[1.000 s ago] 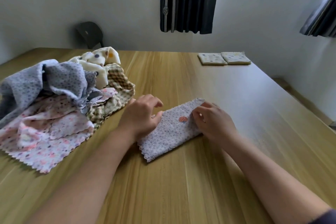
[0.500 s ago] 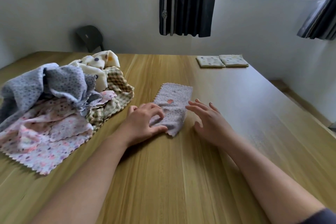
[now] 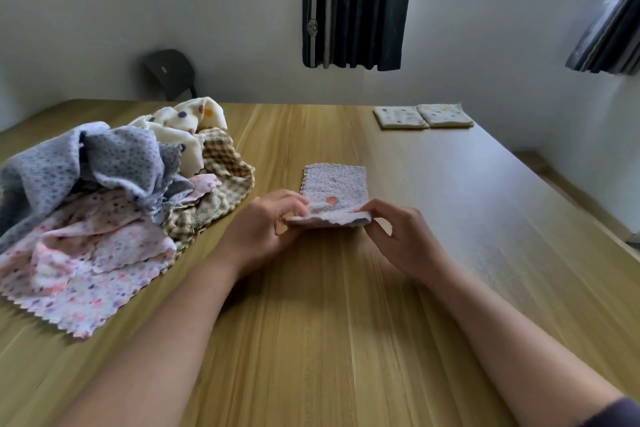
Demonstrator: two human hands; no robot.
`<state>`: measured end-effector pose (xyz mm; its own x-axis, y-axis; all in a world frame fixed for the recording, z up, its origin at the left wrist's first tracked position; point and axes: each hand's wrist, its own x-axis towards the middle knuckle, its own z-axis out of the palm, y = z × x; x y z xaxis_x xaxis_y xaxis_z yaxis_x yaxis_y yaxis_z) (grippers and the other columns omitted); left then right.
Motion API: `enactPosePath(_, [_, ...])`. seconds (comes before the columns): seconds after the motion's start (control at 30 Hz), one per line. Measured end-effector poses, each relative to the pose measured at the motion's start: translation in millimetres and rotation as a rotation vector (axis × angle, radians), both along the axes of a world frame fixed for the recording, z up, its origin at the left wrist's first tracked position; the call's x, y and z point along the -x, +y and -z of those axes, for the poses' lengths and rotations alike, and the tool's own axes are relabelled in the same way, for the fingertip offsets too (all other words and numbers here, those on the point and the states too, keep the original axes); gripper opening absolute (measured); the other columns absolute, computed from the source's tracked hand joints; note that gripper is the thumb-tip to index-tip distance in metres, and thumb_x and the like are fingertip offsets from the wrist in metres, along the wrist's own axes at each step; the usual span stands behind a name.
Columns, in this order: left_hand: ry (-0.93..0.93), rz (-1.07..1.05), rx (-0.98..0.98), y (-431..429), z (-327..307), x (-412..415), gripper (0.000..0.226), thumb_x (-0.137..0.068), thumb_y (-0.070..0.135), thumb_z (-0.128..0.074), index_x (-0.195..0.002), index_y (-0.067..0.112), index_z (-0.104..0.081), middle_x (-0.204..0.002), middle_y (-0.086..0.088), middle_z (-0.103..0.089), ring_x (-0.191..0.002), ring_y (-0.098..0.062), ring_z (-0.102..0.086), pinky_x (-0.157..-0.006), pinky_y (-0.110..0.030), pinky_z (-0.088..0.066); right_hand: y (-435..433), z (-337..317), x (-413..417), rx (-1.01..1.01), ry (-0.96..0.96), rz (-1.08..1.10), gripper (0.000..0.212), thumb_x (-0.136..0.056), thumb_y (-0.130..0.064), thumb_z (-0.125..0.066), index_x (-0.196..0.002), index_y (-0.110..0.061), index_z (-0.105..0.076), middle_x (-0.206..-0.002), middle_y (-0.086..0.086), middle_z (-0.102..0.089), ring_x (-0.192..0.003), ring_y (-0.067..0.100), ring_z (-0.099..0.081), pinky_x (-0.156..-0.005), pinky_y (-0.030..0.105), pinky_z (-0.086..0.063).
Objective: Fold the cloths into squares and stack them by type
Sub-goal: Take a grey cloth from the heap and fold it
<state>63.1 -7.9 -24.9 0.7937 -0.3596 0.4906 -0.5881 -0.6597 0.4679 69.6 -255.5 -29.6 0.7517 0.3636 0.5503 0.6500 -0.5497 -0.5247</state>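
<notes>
Fabric: soft, light lilac cloth (image 3: 334, 189), limp, likely to sag
Position: mid-table (image 3: 346, 340), a narrow strip
Left hand (image 3: 263, 236): fingers pinched on near-left corner
Right hand (image 3: 403, 241): fingers pinched on near-right corner
Hold: keep both near corners, edge lifted, to fold forward

Both forearms bare, reaching far-ward, converging at centre. Left hand (image 3: 263, 229) pinching, fingers curled, thumb side up. Right hand (image 3: 403, 239) mirrors it, fingertips (image 3: 367, 210) pinched.
</notes>
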Motion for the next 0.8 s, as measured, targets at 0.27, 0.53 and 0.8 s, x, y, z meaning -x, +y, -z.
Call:
enactPosePath(0.27, [0.188, -0.006, 0.366, -17.0, -11.6, 15.4, 0.006, -0.089, 0.015, -0.062, -0.094, 0.019, -0.060, -0.072, 0.013, -0.066, -0.066, 0.000, -0.062, -0.059, -0.013, -0.048, 3.3, -6.9, 5.3, -0.205, 0.103, 0.028, 0.020, -0.092, -0.021, -0.042, -0.078, -0.009, -0.050, -0.058, -0.013, -0.041, -0.052, 0.003, -0.040, -0.049, 0.016, -0.029])
enactPosePath(0.53, [0.088, -0.148, 0.327, -31.6, -6.0, 4.1, 0.017, -0.096, 0.023, -0.052, -0.107, 0.010, -0.055, -0.065, 0.002, -0.059, -0.054, -0.010, -0.055, -0.052, -0.034, -0.047, 15.8, -11.2, -1.4, -0.243, 0.210, 0.165, 0.020, -0.100, -0.012, -0.040, -0.087, -0.009, -0.054, -0.069, 0.001, -0.053, -0.058, 0.005, -0.045, -0.049, 0.016, -0.034])
enactPosePath(0.8, [0.350, -0.569, 0.100, -49.1, -11.7, -29.2, 0.021, -0.098, 0.028, -0.045, -0.104, 0.009, -0.051, -0.097, -0.009, -0.060, -0.097, -0.031, -0.058, -0.075, -0.035, -0.043, 34.7, -22.3, -33.6, -0.001, 0.479, 0.448, 0.024, -0.099, -0.024, -0.033, -0.101, -0.014, -0.054, -0.102, 0.009, -0.058, -0.086, 0.020, -0.049, -0.064, 0.029, -0.035])
